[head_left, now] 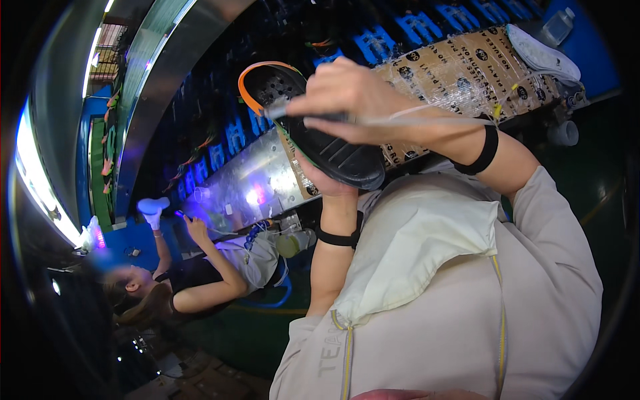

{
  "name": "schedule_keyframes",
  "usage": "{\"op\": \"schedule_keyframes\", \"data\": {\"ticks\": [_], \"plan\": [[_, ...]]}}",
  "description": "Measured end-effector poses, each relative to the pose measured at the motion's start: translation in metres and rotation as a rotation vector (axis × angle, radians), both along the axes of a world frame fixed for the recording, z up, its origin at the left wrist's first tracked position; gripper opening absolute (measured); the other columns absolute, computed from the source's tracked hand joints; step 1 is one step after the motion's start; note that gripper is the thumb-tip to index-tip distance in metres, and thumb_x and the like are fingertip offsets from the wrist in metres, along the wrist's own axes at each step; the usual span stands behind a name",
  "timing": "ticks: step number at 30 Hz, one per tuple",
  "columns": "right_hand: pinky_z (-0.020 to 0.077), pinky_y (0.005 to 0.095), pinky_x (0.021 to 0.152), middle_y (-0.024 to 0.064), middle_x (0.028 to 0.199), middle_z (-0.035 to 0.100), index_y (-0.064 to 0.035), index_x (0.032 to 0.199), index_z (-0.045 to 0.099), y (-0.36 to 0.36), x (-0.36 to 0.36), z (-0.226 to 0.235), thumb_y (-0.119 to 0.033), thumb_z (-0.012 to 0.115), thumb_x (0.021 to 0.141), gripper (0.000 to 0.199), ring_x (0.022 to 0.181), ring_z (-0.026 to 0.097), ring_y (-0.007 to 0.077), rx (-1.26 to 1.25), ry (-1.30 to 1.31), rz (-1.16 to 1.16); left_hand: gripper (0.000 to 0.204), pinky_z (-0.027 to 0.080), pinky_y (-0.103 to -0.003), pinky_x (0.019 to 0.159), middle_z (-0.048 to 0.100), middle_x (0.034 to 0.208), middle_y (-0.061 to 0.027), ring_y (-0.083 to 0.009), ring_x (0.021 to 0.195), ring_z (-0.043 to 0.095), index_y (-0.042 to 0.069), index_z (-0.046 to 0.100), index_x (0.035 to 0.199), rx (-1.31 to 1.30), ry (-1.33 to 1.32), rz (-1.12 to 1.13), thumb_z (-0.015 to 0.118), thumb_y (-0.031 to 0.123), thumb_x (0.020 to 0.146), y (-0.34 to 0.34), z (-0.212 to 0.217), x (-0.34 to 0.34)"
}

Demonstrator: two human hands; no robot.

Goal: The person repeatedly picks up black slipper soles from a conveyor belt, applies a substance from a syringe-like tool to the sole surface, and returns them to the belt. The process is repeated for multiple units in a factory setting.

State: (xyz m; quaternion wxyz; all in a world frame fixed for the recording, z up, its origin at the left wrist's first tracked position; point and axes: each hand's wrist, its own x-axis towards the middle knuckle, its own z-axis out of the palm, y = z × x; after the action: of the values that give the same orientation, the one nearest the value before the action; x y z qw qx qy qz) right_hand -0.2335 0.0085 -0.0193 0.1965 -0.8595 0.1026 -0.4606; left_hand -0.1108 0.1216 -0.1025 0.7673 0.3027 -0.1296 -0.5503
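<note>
A black shoe sole (333, 143) with an orange rim (250, 100) at its far end is held up in front of me. My left hand (319, 179) closes on it from beneath, near the broad black end, with the fingers partly hidden behind it. Over the sole, my right hand (347, 100) grips a slim tool, perhaps a brush (279, 110), whose pale tip is blurred beside the orange rim. A thin pale cord or tube (427, 120) runs across my right forearm.
Cardboard under clear film (453, 73) covers the bench ahead. On it lies a white shoe (543, 55) near a clear bottle (559, 27). A clear cup (565, 135) hangs by the bench edge. At left a co-worker (213, 277) holds a blue-lit piece (153, 205).
</note>
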Motion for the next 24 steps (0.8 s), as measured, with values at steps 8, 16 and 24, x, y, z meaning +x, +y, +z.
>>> {"op": "schedule_keyframes", "data": {"ticks": [8, 16, 24], "plan": [[0.0486, 0.0417, 0.086, 0.0062, 0.099, 0.077, -0.0111, 0.11, 0.082, 0.008, -0.008, 0.006, -0.02, 0.079, 0.088, 0.023, 0.099, 0.068, 0.0265, 0.089, 0.068, 0.128, 0.074, 0.035, -0.049, 0.127, 0.047, 0.162, -0.0148, -0.0321, 0.15, 0.046, 0.006, 0.046, 0.157, -0.163, 0.005, -0.061, 0.044, 0.059, 0.106, -0.008, -0.005, 0.022], [0.0473, 0.0434, 0.088, 0.0049, 0.088, 0.07, -0.0104, 0.108, 0.08, 0.018, -0.013, 0.01, -0.016, 0.081, 0.088, 0.021, 0.094, 0.064, 0.0269, 0.017, 0.115, 0.222, 0.076, 0.04, -0.047, 0.123, 0.051, 0.155, -0.0174, -0.0341, 0.145, 0.049, 0.007, 0.052, 0.152, -0.338, 0.051, -0.143, 0.045, 0.064, 0.102, -0.013, -0.007, 0.045], [0.0526, 0.0449, 0.096, 0.0092, 0.093, 0.074, -0.008, 0.103, 0.08, 0.025, -0.026, 0.026, -0.014, 0.081, 0.088, 0.016, 0.097, 0.069, 0.0314, 0.136, 0.185, 0.502, 0.089, 0.048, -0.053, 0.114, 0.057, 0.141, -0.0218, -0.0371, 0.126, 0.056, 0.007, 0.054, 0.15, -0.558, 0.24, -0.319, 0.059, 0.075, 0.092, -0.025, 0.029, 0.047]]}}
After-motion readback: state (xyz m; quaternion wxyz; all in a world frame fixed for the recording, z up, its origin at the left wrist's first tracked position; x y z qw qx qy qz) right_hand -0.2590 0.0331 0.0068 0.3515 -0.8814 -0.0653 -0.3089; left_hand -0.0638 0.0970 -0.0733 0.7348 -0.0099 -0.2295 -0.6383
